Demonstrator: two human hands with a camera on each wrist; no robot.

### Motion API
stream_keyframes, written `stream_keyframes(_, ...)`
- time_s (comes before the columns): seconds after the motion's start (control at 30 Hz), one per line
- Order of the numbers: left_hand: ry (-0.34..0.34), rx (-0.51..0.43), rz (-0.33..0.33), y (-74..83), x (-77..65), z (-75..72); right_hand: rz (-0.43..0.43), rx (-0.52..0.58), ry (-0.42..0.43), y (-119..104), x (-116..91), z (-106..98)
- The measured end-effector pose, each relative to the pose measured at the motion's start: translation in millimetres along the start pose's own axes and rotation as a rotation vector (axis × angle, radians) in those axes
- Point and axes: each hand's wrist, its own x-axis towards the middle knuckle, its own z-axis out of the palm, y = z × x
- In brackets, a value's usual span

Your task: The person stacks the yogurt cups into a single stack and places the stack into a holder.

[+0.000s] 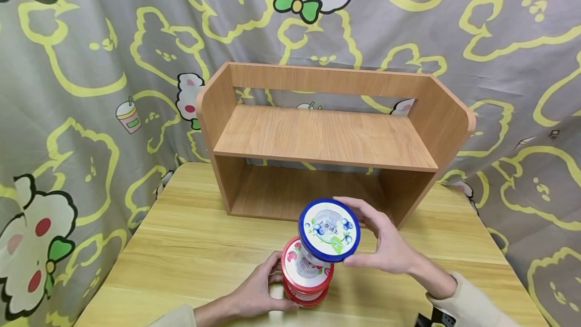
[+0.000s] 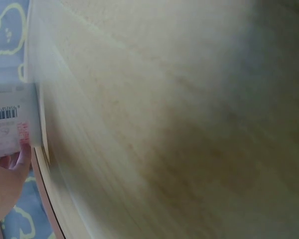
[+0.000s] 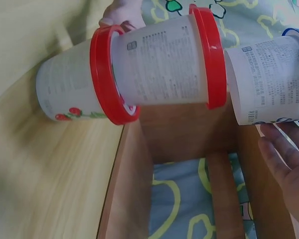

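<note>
Two white tubs with red lids stand stacked on the table, the upper red-lidded tub point(image 1: 304, 266) above the lower red-lidded tub point(image 3: 72, 82). My left hand point(image 1: 254, 286) grips the stack from its left side, fingers and thumb curved round it. A blue-lidded tub point(image 1: 329, 231), blueberries printed on its lid, is close over the upper red lid and tilted a little. My right hand point(image 1: 383, 246) holds it from the right, thumb at the near side and fingers at the far side. In the left wrist view, fingers touch a white tub point(image 2: 15, 119) with a barcode.
A two-tier wooden shelf point(image 1: 327, 158) stands at the back of the wooden table point(image 1: 181, 246), just beyond the tubs. Behind it hangs a grey curtain point(image 1: 159, 64) with yellow bear outlines. A dark object point(image 1: 436, 318) shows by the right sleeve.
</note>
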Motion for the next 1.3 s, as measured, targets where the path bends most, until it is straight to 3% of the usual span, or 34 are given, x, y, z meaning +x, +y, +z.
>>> stream_keyframes(0.27, -0.009, -0.003, 0.000, 0.5, 0.5, -0.3, 0.037, 0.013, -0.042, 0, -1, 11)
stream_keyframes(0.73, -0.009, -0.010, -0.011, 0.4, 0.7, -0.6, 0.030, 0.031, -0.090, 2, 2, 21)
stream_keyframes(1.3, 0.001, -0.062, -0.034, 2.0, 2.6, 0.0, 0.032, 0.050, -0.088, 4, 3, 24)
